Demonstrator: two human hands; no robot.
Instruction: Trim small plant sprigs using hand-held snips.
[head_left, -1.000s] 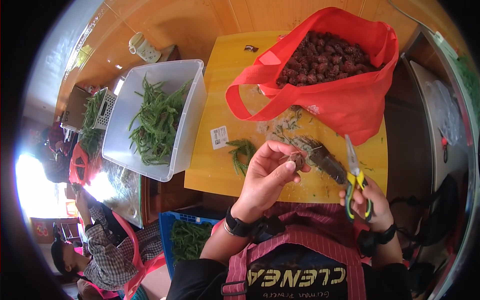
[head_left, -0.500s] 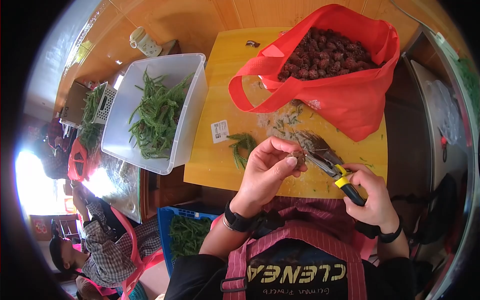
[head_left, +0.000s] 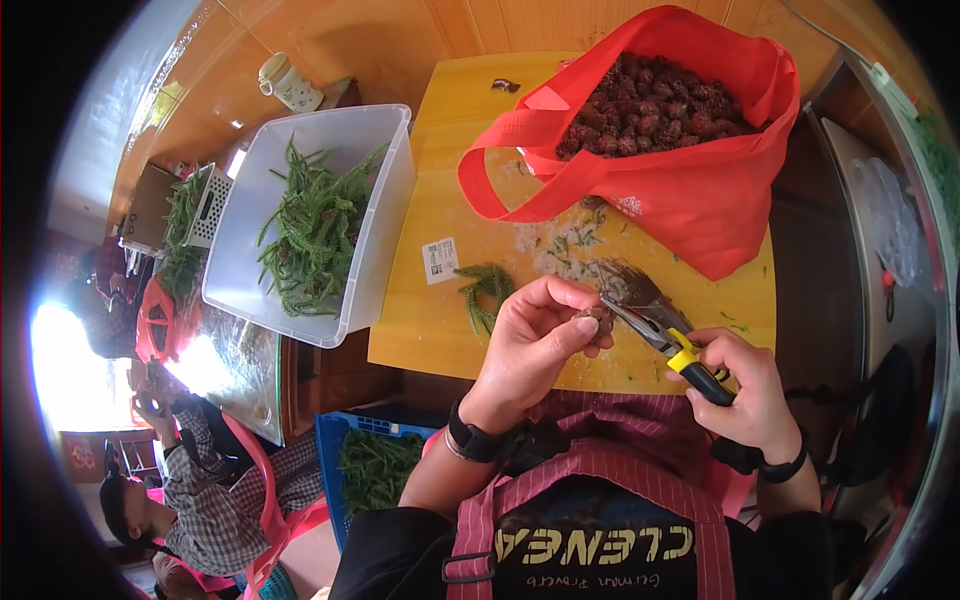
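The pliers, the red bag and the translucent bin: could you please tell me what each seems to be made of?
Pliers: grey sheen suggests smooth metal jaws; thick black-and-yellow handles, probably plastic or rubber.
Red bag: matte fabric, perhaps non-woven, judging by its soft folds.
Translucent bin: likely smooth plastic, given its milky, stiff walls.

Worn on the person's head, the left one of two wide fisheye cameras looks steeply down over the dark red pinstriped cloth apron [head_left: 600,480]. The bare left hand [head_left: 545,330] and right hand [head_left: 748,388] are near, just below mid-frame; the yellow rectangular surface [head_left: 425,335] spreads beneath and beyond. The wide field reaches an orange-brown panelled wall [head_left: 390,40] at top and a checked-shirted co-worker [head_left: 215,515] at lower left.
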